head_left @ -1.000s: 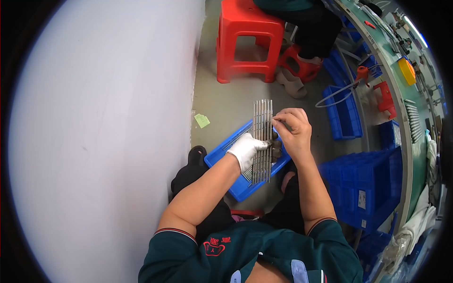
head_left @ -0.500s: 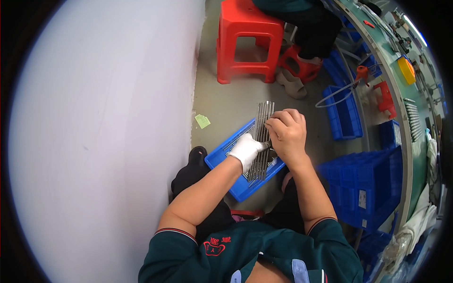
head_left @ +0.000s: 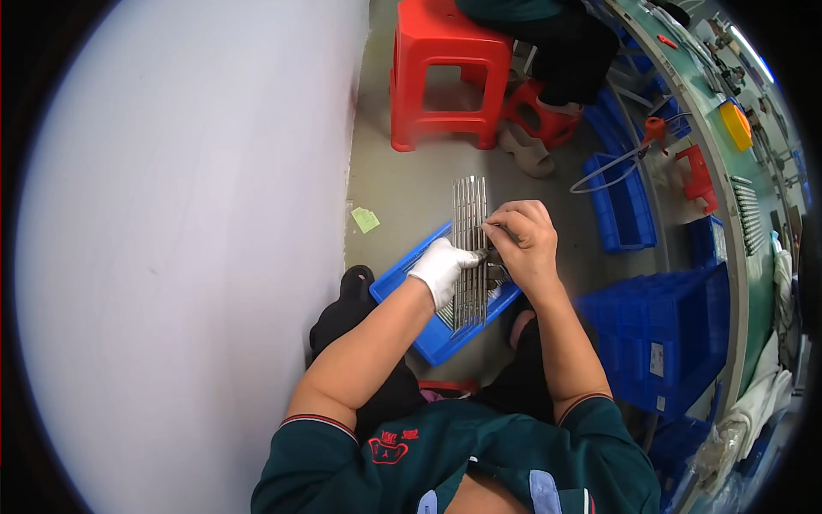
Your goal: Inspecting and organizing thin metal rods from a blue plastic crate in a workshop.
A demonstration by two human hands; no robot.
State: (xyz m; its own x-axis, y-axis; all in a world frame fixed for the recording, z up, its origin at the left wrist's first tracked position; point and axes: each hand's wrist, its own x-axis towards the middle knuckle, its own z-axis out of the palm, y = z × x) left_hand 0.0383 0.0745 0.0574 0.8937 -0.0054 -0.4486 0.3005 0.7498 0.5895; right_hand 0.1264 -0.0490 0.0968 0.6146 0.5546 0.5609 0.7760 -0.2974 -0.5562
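Note:
Several thin, shiny metal rods (head_left: 469, 201) stand side by side in a flat bundle, pointing away from me. My left hand (head_left: 439, 269), in a white glove with dark fingertips, is closed round the bundle's middle, thumb across the front. At the bundle's right edge, the bare fingers of my right hand (head_left: 528, 244) are pinched on a rod; the fingertips partly hide the contact. Beneath both hands a shallow blue bin (head_left: 438, 349) sits between my legs, holding more thin rods, mostly covered by the hands and the bundle.
A white wall (head_left: 188, 257) rises close on my left. Ahead stand a red stool (head_left: 449, 53) and a seated person's dark-trousered legs (head_left: 575, 56). Blue crates (head_left: 655, 334) are stacked at right beneath a green workbench (head_left: 760, 291). A yellow-green paper scrap (head_left: 365, 220) lies on the floor.
The rod bundle has shifted slightly left and spread into a flatter, more even row. My right fingers have drawn to a tighter pinch at its right edge. The left hand keeps its grip.

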